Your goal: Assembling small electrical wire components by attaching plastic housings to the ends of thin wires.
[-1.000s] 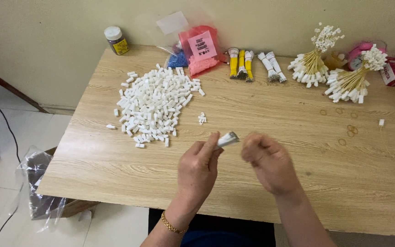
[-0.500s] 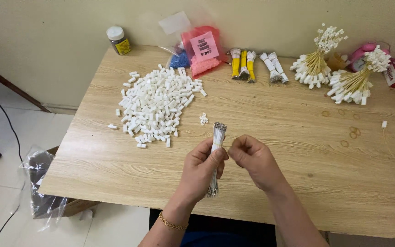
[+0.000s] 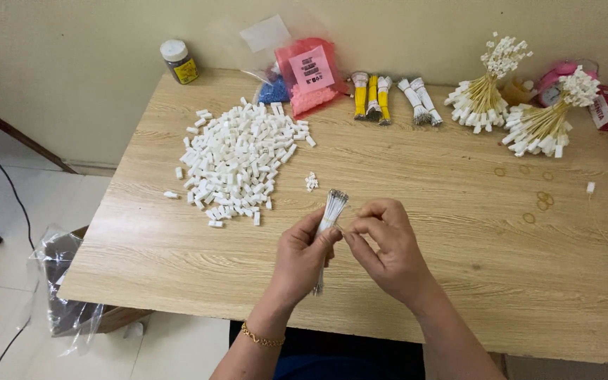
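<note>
I see my left hand [image 3: 302, 257] clamped around a bundle of thin white wires [image 3: 330, 214], my right hand [image 3: 381, 243] pinching its strands, beside the pile of small white connector housings [image 3: 237, 162].

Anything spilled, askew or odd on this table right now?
Mostly orderly. A few white connector pieces lie strayed from the big white pile, and one white piece sits alone near the rubber bands. Nothing looks damaged.

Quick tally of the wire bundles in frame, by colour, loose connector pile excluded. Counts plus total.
White bundle held upright in the left hand, right hand pinching at it: 1
Yellow bundles at the table's back edge: 3
White bundles beside them: 2
Tan bundles with white ends fitted: 2
Total: 8
</note>
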